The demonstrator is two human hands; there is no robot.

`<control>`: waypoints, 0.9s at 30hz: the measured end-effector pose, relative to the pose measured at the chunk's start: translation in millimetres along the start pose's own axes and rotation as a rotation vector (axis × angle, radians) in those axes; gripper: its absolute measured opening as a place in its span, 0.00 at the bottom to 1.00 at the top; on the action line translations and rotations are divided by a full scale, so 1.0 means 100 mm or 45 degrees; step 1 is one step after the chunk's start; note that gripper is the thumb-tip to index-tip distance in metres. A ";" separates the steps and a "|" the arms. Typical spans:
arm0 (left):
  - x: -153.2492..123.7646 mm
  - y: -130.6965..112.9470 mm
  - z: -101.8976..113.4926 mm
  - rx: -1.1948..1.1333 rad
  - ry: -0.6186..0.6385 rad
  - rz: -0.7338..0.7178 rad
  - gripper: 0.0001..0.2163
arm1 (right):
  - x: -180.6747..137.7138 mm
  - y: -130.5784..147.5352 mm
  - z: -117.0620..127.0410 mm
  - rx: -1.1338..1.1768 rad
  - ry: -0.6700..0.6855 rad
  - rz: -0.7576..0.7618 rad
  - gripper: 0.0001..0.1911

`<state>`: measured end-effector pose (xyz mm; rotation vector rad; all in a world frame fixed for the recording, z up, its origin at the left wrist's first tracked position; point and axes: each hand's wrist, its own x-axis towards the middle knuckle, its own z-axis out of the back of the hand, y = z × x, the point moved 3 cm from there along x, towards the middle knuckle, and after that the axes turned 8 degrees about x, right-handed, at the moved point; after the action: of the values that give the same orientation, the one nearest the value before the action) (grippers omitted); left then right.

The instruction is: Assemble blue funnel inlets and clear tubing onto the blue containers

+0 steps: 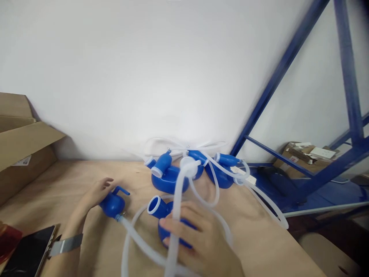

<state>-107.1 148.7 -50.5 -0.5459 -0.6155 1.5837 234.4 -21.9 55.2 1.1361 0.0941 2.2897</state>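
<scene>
My left hand (99, 192) is closed on a blue bulb-shaped plastic piece (113, 205) with a hooked arm, at the left of the table. From its lower end a milky hose (141, 240) runs toward the lower right. My right hand (201, 234), slightly blurred, is curled over a blue urinal bottle (163, 231) at its handle side. The bottle's round mouth (157, 206) faces up and left. A white cap with a hose (188, 167) stands in front of the bottles behind, and its hose passes down across my right fingers.
More blue bottles (167, 181) with bulb pieces and coiled hoses lie against the wall. An open cardboard box (29, 154) is at the left, a phone (29, 250) at the lower left. A blue metal frame (276, 73) rises at the right beyond the table edge.
</scene>
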 end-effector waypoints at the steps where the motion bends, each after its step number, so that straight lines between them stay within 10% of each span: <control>1: -0.04 -0.10 -0.01 -0.018 -0.005 -0.032 0.35 | 0.01 0.04 -0.11 -0.010 0.061 0.041 0.11; 11: -1.13 -1.35 -0.49 -0.778 0.658 -0.156 0.35 | -0.23 0.07 -1.02 0.043 0.384 0.272 0.18; 15: -1.05 -1.11 -0.35 -0.868 0.516 -0.107 0.36 | -0.51 -0.14 -0.66 -0.037 0.462 0.094 0.26; 20: -0.90 -0.63 -0.01 -0.180 0.217 -0.409 0.24 | -1.13 -0.75 -0.23 -0.261 0.274 -0.653 0.32; 27: -0.89 -0.58 -0.42 0.270 0.006 -0.692 0.24 | -1.39 -1.11 -0.24 0.194 0.116 -1.065 0.19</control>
<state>-27.3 66.6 -43.7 -0.1966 -0.5284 1.1127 333.8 2.4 -92.3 0.8333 0.6568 1.5910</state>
